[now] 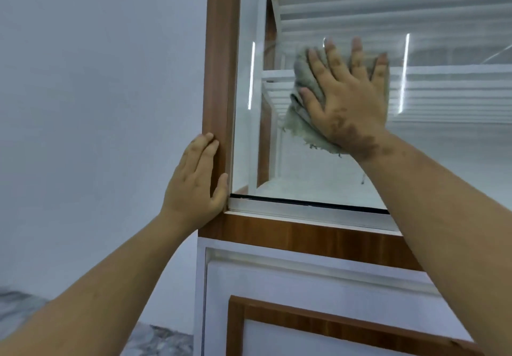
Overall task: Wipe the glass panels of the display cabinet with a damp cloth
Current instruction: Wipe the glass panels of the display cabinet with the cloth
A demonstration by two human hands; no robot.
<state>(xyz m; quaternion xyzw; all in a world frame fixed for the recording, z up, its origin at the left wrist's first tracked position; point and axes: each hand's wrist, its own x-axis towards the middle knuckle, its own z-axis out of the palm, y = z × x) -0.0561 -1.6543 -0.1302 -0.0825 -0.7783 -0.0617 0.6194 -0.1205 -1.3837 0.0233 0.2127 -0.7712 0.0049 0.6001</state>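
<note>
One glass panel (346,172), wood-framed, pale wall (97,78).

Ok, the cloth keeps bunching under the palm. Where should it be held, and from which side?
Judging by its pose, the grey cloth is best pinned at its crumpled middle, flat-handed from the front, square to the glass panel, as the right hand does now with fingers spread. Its frayed lower edge hangs loose, so shift the palm lower to trap it. The left hand braces the wooden frame.
</note>
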